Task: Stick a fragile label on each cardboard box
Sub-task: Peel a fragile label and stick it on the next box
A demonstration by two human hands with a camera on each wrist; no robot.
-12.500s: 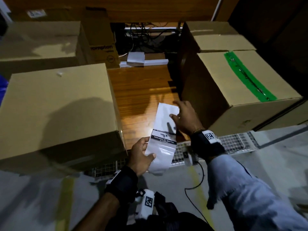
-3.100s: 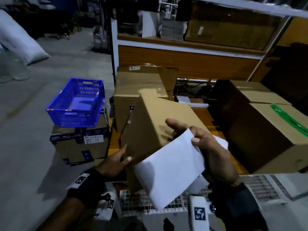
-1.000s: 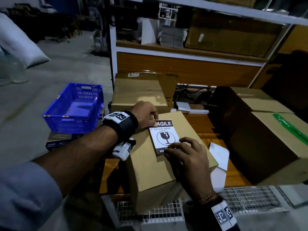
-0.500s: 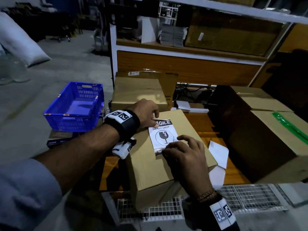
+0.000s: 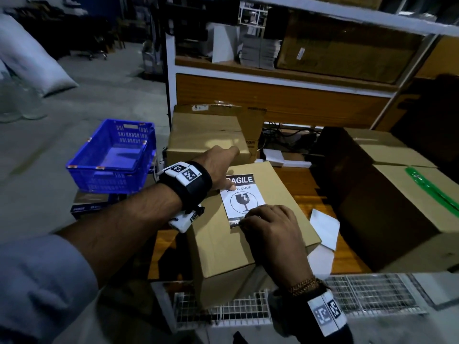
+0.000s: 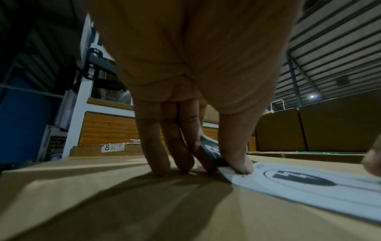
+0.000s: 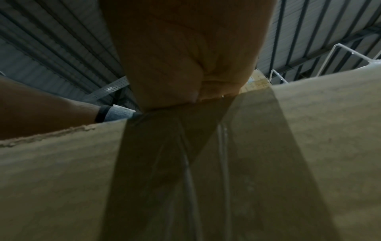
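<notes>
A brown cardboard box (image 5: 268, 194) stands on the wooden pallet in front of me, sealed with clear tape (image 7: 185, 163). A black-and-white fragile label (image 5: 242, 198) lies on its top. My left hand (image 5: 227, 171) is at the label's far left corner. In the left wrist view that corner of the label (image 6: 212, 150) curls up between my thumb and nearest finger, while my left hand (image 6: 218, 163) rests its other fingertips (image 6: 160, 169) on the cardboard. My right hand (image 5: 250, 217) presses bent fingertips on the label's near edge and covers the lower text.
A blue plastic crate (image 5: 111, 155) sits on boxes at the left. Another cardboard box (image 5: 206, 137) stands behind, and large boxes (image 5: 397, 219), one with green tape (image 5: 432, 192), stand at the right. White backing sheets (image 5: 324, 228) lie on the pallet beside wire mesh (image 5: 360, 291).
Seconds ago my left hand tilted the box while my right held a white sheet. Over the last second both hands stay on the label; the right hand has crept slightly along its near edge.
</notes>
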